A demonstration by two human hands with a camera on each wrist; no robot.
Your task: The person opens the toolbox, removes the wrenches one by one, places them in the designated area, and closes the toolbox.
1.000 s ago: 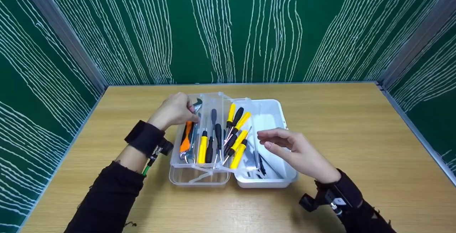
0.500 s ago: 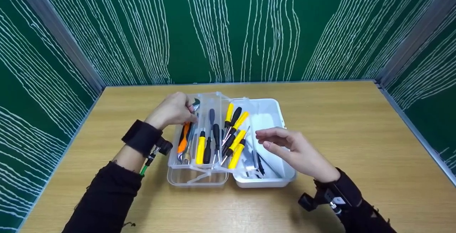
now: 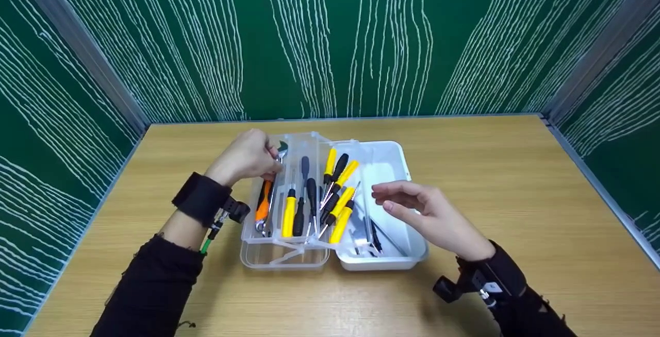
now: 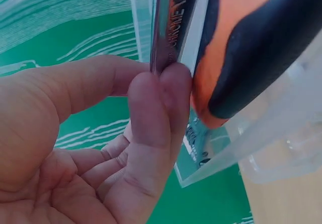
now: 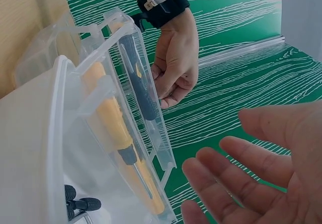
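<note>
Shiny steel, stamped CHROME VAN, marks the wrench [image 4: 168,27] pinched between the left hand's [image 3: 245,156] thumb and fingertips at the leftmost compartment of the clear tray [image 3: 256,238], just beside an orange-and-black handle [image 3: 264,200]. The right hand [image 3: 430,216], fingers loosely extended and empty, hovers near the right side of the white toolbox base [image 3: 381,263]. Yellow-and-black screwdrivers [image 3: 289,216] lie between the hands; the toolbox stands unfolded on the wooden desk [image 3: 515,192].

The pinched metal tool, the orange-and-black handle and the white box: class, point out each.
Metal tool [image 4: 176,27]: left wrist view, on its lettered shaft.
Orange-and-black handle [image 3: 263,201]: head view, on its orange part.
White box [image 3: 384,164]: head view, on its bare floor.
</note>
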